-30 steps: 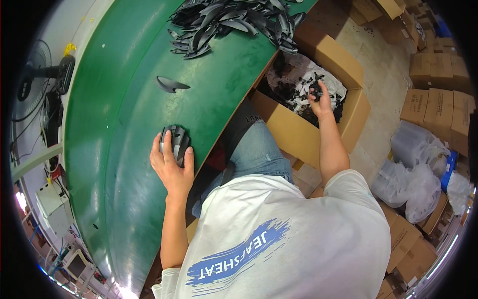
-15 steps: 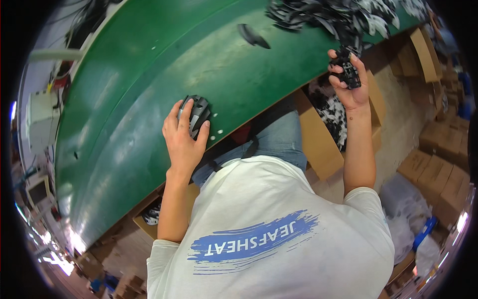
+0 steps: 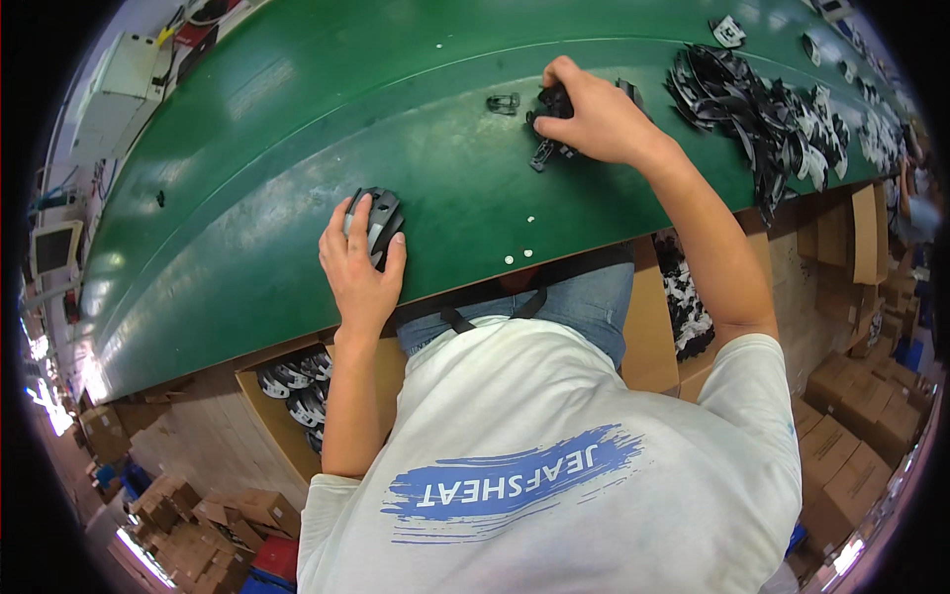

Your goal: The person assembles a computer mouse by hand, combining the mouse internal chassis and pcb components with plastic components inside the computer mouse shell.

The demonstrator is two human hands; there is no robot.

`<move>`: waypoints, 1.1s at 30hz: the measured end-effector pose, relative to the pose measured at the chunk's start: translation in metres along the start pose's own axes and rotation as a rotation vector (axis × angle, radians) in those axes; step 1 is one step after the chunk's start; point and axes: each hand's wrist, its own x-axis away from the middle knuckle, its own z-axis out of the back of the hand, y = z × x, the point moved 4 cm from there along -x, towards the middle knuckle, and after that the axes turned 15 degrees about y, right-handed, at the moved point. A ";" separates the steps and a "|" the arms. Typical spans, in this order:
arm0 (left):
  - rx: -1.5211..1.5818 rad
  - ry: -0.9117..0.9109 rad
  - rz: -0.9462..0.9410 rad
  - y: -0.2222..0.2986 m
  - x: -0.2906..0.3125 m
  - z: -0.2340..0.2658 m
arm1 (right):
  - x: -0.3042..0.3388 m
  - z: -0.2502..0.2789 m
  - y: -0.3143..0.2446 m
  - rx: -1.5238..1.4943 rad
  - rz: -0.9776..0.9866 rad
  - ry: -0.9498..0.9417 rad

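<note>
My left hand (image 3: 358, 272) rests on the green table near its front edge, fingers wrapped over a dark grey and black computer mouse shell (image 3: 384, 220). Farther out and to the right, my right hand (image 3: 602, 117) is curled palm down around small black plastic parts (image 3: 556, 102) at the tabletop. The thumb and index finger show; the other fingers are mostly hidden behind the hand. One small black frame-like part (image 3: 503, 103) lies apart to the left of that hand, and another (image 3: 540, 155) sits just below the thumb. A dark curved piece (image 3: 629, 94) lies beyond the wrist.
A heap of black and white curved shells (image 3: 737, 104) covers the table's right part. Several small white discs (image 3: 510, 259) lie near the front edge. Open cartons with shells stand below: one at left (image 3: 272, 421), one at right (image 3: 648, 342). Stacked boxes (image 3: 841, 465) stand farther right.
My right hand has moved left from beyond the table's edge to the tabletop, with the black parts, some now lying loose. My left hand stays on the mouse shell. The view has turned.
</note>
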 end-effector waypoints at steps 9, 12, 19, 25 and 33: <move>-0.016 -0.002 -0.034 -0.007 0.000 -0.001 | -0.013 -0.013 -0.022 0.246 0.219 -0.078; -0.006 -0.003 -0.021 -0.006 0.001 -0.001 | -0.015 -0.008 -0.025 0.234 0.204 -0.092; 0.006 -0.011 -0.041 0.004 -0.006 -0.005 | -0.013 0.010 -0.009 0.183 0.370 -0.084; -0.008 -0.032 -0.062 0.006 -0.006 0.001 | 0.001 -0.002 -0.011 0.116 0.459 0.281; -0.147 0.075 -0.193 0.024 0.005 0.000 | 0.119 0.097 0.057 -0.213 0.124 1.068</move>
